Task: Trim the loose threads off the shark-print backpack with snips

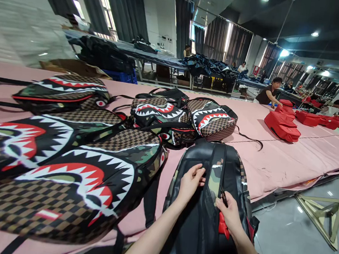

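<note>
Firstly, head view: one black backpack [191, 225] lying on the pink-covered desk [273, 165], beside shark-mouth backpacks [60, 200]. Right hand [230, 213]: fingers closed around a slim dark tool [224, 197]; left hand [190, 183]: fingers loosely curled over the backpack, any pinch unclear.

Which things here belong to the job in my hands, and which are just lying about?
Apparently in the job:
black-backed backpack beneath the left hand
dark tool in the right hand
pink table cover

Apparently outside it:
shark-mouth backpacks alongside and beyond
red bags by another person
</note>
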Demonstrator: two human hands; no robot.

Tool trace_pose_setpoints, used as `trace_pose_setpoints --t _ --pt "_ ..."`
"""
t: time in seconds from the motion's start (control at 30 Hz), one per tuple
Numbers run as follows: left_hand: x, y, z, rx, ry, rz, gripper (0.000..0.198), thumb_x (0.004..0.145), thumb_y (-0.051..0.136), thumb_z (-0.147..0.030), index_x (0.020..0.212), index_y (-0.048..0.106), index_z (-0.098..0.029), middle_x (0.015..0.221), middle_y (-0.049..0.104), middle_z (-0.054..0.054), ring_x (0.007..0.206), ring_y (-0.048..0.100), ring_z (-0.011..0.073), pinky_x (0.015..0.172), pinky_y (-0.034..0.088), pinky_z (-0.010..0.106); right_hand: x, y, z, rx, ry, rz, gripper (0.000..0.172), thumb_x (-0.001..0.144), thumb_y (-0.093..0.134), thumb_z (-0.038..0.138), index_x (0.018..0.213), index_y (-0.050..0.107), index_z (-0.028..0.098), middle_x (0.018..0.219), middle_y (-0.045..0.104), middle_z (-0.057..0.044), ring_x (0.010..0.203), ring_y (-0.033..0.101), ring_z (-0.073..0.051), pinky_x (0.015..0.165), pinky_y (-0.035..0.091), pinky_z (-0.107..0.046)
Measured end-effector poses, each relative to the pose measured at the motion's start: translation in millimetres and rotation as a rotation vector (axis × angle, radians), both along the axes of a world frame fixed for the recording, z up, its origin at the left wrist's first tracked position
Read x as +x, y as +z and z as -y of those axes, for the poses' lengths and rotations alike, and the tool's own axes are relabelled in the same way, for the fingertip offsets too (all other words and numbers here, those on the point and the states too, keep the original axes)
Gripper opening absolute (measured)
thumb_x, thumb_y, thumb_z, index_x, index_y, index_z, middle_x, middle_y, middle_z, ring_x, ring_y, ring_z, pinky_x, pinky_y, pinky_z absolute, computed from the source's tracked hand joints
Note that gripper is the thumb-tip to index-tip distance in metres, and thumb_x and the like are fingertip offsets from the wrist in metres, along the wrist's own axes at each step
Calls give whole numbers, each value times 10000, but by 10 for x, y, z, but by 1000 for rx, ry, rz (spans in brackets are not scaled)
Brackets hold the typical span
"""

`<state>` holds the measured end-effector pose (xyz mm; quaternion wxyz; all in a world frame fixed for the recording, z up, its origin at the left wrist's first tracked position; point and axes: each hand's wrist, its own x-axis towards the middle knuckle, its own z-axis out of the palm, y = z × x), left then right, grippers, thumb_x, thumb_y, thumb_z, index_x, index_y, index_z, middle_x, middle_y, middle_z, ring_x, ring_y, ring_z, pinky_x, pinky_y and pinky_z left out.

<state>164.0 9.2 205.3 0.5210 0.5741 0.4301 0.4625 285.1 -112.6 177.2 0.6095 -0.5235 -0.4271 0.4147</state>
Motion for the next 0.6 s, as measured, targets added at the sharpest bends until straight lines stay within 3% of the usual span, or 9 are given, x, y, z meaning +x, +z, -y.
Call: trace_pose_setpoints --t 0.17,0.33,0.47,0.6 --pt "137 -76 -146 48 -27 -169 357 657 662 -408 918 643 -167 734 677 25 693 628 174 623 481 267 35 -67 -115 -7 -9 83 189 775 574 371 809 553 186 718 535 16 665 486 -125 648 402 -241" --pt "277 -128 -314 99 55 -345 207 774 574 -331 658 592 -161 611 605 2 634 576 153 677 446 303 49 -159 -242 -26 -46 176 225 748 565 407 752 532 184 682 534 14 653 504 -134 630 417 -248" --pt "342 -233 -368 144 140 -409 185 845 506 -257 712 570 -146 668 586 7 703 576 151 755 435 337 112 -238 -337 -55 -102 285 209 751 557 394 727 524 189 660 536 13 648 521 -148 627 415 -261" --pt "352 -384 -414 134 219 -397 183 880 442 -247 794 559 -136 697 590 5 684 578 142 726 449 327 243 -216 -498 -78 -212 401 226 738 585 380 858 549 191 759 588 -13 728 552 -178 687 411 -286"
